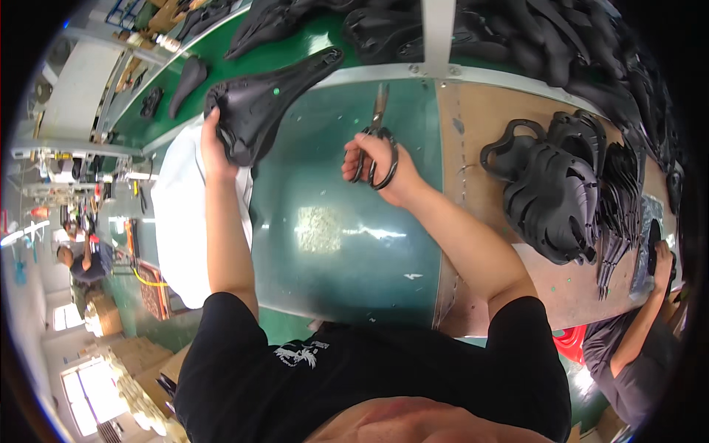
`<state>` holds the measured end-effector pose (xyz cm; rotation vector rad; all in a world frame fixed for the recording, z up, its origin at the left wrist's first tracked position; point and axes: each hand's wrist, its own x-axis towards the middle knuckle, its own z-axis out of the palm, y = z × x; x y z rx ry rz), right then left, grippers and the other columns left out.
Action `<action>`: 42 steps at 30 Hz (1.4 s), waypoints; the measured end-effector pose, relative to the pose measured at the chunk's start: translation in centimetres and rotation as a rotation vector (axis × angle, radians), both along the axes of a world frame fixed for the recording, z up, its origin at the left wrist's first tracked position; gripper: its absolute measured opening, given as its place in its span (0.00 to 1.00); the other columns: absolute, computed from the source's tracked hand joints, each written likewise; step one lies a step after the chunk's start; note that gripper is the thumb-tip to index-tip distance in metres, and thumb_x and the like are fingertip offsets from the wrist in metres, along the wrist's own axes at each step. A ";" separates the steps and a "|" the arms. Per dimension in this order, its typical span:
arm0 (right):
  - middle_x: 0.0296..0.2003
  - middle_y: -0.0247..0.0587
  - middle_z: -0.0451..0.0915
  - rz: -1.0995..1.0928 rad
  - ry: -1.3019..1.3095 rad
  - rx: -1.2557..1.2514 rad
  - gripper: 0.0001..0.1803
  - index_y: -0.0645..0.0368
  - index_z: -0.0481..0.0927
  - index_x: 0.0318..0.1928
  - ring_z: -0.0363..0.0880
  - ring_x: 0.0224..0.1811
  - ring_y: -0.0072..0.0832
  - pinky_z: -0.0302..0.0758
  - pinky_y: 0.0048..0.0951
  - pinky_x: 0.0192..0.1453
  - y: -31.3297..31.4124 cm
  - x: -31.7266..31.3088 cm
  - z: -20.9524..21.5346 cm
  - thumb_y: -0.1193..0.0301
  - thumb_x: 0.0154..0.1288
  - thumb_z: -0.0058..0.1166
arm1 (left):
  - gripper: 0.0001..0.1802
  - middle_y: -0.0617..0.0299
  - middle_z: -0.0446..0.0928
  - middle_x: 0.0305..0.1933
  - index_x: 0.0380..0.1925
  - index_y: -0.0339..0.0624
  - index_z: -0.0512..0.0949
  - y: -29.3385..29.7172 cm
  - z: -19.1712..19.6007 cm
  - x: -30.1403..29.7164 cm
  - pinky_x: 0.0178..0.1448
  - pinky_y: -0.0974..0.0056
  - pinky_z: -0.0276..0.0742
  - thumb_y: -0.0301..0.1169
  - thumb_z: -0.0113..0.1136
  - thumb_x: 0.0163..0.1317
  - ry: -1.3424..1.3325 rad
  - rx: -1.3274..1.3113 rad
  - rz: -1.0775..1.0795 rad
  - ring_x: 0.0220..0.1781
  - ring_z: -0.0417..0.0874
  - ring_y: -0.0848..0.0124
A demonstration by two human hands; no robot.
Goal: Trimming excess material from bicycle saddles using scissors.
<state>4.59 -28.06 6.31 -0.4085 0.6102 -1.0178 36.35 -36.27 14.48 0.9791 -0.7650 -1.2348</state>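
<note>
A black bicycle saddle [258, 107] is in my left hand [217, 153], gripped at its wide rear end. Its narrow nose points up and to the right, over the metal rail at the table's far edge. My right hand [388, 164] holds a pair of scissors [380, 111] by the dark handle loops. The scissors' blades look closed and point away from me, apart from the saddle. Beneath both hands lies the glossy green tabletop [340, 269].
White cloth or sheeting [179, 214] lies left of my left forearm. To the right, black saddle shells [550, 196] are heaped on a brown board [473, 111]. More black saddles [517, 37] fill the green surface beyond the rail. A co-worker's hand [662, 266] is at the far right.
</note>
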 end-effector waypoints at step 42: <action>0.41 0.46 0.82 0.037 0.080 0.002 0.21 0.67 0.79 0.51 0.85 0.42 0.36 0.87 0.42 0.49 -0.2 -0.3 0.5 0.58 0.79 0.59 | 0.25 0.51 0.88 0.55 0.59 0.33 0.83 -19.5 -0.8 -16.3 0.63 0.59 0.86 0.42 0.71 0.72 -0.549 -0.011 -0.511 0.57 0.91 0.62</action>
